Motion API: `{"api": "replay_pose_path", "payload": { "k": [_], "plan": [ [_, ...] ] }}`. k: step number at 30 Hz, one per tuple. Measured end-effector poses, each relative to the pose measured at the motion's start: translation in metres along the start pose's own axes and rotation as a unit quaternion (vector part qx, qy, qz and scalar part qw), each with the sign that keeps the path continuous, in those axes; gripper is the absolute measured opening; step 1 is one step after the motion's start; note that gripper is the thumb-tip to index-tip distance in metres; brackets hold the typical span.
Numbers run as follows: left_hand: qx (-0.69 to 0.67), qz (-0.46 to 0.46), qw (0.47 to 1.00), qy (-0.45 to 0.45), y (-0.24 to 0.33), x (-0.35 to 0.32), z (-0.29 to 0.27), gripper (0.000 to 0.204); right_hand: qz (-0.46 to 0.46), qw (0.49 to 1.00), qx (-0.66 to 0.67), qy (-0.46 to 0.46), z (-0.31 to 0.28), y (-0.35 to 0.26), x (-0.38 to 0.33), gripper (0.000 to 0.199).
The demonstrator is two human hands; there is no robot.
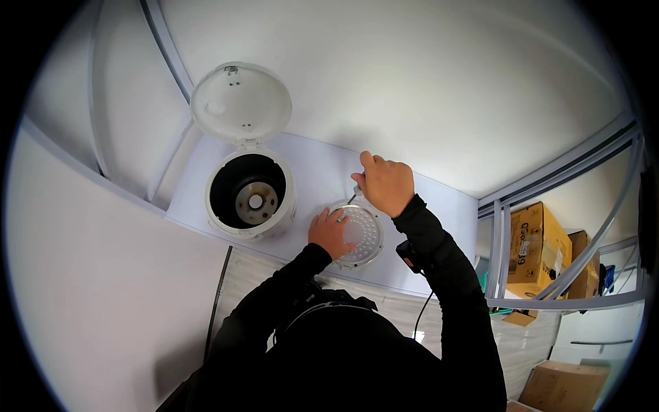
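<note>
Black cloth: two long sleeves (467, 302) on the person at the near side, reaching away from where I stand watching. Brown cardboard box (566, 384), one, at the near right. Small black device (410, 257), one, at the right forearm, with a thin cable hanging toward the near side. White table (439, 264), one, running from left to right before the person.

Left hand (329, 235), fingers spread apart, laid over the left part of a pale round plate (365, 237). Said plate, its face covered in small raised dots or holes, too fine to tell which, lies on the middle of the table, right of the cooker. Yellow carton (532, 250), one, off to the right past the table's end; a brown carton just beside it.

White cooker (291, 206), one, upright on the left of the table; dark inside, with a round metal disc (266, 208) at the bottom. Right hand (388, 187), fingers curled around a slim tool (353, 197), its shaft slanting down to the plate's far edge; whether the tip touches, I cannot tell.

Cooker lid (240, 103), white, hinged up at the far side. Pale wall (425, 82), farthest.
</note>
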State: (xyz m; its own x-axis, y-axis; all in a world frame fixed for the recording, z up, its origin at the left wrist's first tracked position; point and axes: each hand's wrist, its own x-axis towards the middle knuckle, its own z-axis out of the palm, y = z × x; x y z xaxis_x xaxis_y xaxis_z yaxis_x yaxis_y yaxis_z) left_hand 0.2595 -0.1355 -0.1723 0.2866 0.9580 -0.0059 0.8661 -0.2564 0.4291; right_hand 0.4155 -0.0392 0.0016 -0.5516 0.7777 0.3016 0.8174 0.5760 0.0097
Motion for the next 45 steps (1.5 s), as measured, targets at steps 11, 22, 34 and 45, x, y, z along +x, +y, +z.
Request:
{"api": "replay_pose_path", "payload": {
  "k": [11,22,34,45],
  "plan": [
    [0.01,0.001,1.0,-0.018,0.001,0.001,-0.003,0.087,0.011,1.0,0.009,-0.002,0.0,-0.007,0.002,0.036],
    [0.013,0.015,1.0,-0.014,0.002,0.001,-0.005,0.086,0.009,0.999,0.028,0.044,0.0,-0.011,0.0,0.036],
    [0.014,0.022,0.999,-0.019,0.001,0.001,-0.009,0.084,-0.01,0.998,0.016,0.062,0.006,-0.016,-0.006,0.04],
    [0.009,0.031,0.999,-0.008,-0.002,0.0,-0.006,0.083,-0.038,0.996,-0.012,0.078,0.005,-0.019,-0.004,0.038]
  ]
}}
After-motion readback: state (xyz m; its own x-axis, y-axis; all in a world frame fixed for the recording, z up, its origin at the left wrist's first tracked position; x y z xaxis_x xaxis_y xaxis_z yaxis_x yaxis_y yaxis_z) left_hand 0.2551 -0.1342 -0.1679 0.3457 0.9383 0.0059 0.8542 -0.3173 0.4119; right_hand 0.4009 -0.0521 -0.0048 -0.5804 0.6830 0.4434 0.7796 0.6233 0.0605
